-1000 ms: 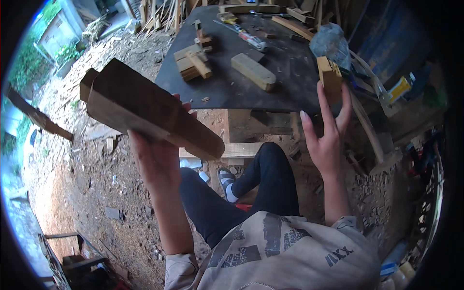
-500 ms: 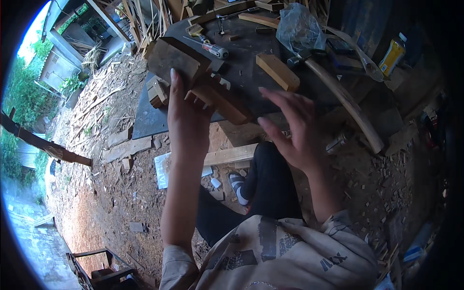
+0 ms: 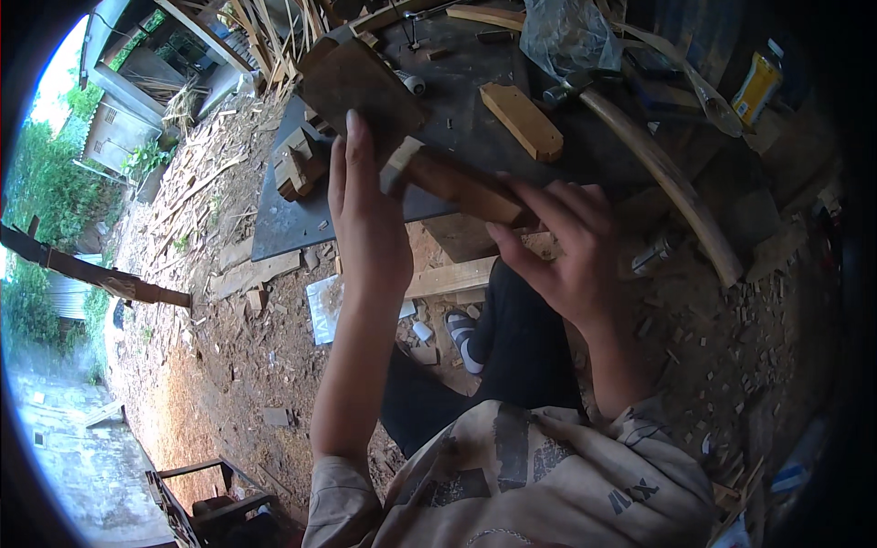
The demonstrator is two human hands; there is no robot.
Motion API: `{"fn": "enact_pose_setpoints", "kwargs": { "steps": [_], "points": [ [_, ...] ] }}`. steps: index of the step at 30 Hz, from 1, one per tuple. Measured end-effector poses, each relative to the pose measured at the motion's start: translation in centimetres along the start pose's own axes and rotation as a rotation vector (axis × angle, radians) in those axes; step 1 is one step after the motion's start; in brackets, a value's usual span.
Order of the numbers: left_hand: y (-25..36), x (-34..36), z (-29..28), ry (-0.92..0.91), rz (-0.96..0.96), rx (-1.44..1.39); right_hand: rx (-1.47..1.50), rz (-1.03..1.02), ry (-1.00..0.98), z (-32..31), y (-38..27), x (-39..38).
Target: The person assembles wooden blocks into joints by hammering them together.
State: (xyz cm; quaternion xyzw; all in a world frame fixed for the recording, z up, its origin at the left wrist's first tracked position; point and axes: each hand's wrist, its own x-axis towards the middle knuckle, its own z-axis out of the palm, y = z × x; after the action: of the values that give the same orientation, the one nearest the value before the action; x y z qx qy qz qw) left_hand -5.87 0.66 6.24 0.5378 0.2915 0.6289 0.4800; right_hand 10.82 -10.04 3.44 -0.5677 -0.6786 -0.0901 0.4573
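My left hand point(image 3: 370, 219) grips a thick brown wooden block point(image 3: 361, 91) above the near edge of the table, thumb along its face and some fingers hidden. Below and right of that block runs a narrower wooden bar point(image 3: 461, 187) with a pale end near my left fingers. Its right end sits between the thumb and fingers of my right hand point(image 3: 571, 242). Whether block and bar are joined, I cannot tell. A loose wooden piece point(image 3: 523, 121) lies on the table beyond my right hand. Left of my left wrist is a small stack of wood blocks point(image 3: 297, 164).
On the dark table point(image 3: 292, 228) lie a hammer point(image 3: 658, 164) with a long wooden handle, a clear plastic bag point(image 3: 571, 41) and a yellow bottle point(image 3: 758, 87). A plank point(image 3: 452, 277) lies below the table's edge. Wood scraps litter the ground.
My right hand was open and apart from the bar; now it has closed on the bar's right end. Block and bar have shifted slightly right in view, and my left hand with them.
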Motion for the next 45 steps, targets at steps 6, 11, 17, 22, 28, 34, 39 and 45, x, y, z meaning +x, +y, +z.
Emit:
{"fn": "enact_pose_setpoints", "kwargs": {
  "steps": [6, 11, 17, 22, 28, 34, 39, 45],
  "points": [
    [1.0, 4.3, -2.2, -0.093, 0.132, 0.322, -0.040, 0.179, 0.257, -1.4, 2.8, 1.6],
    [0.0, 5.8, -1.5, -0.137, 0.182, 0.816, -0.316, 0.178, 0.246, -1.2, 4.1, 3.0],
    [-1.4, 6.3, -1.4, -0.206, 0.135, 1.021, -0.325, 0.188, 0.049, 0.7, 4.4, 2.8],
    [-1.5, 5.6, -0.9, -0.172, 0.373, 1.143, -0.364, 0.119, 0.152, 0.9, 5.1, 4.2],
    [1.4, 1.7, 1.1, -0.133, 0.593, 0.988, 0.219, 0.351, 0.193, -1.0, 3.0, 3.7],
    [1.9, -2.9, 3.1, -0.465, 0.017, 0.270, 0.788, 0.400, 0.059, -1.5, -1.2, 0.9],
    [1.6, -4.1, 1.2, -0.453, -0.244, 0.241, -0.067, 0.151, 0.111, -5.5, 0.9, 0.0],
    [1.6, -4.5, -1.9, -0.414, -0.654, -0.048, -0.831, 0.581, -0.152, -11.5, 5.0, 0.2]
  ]
}}
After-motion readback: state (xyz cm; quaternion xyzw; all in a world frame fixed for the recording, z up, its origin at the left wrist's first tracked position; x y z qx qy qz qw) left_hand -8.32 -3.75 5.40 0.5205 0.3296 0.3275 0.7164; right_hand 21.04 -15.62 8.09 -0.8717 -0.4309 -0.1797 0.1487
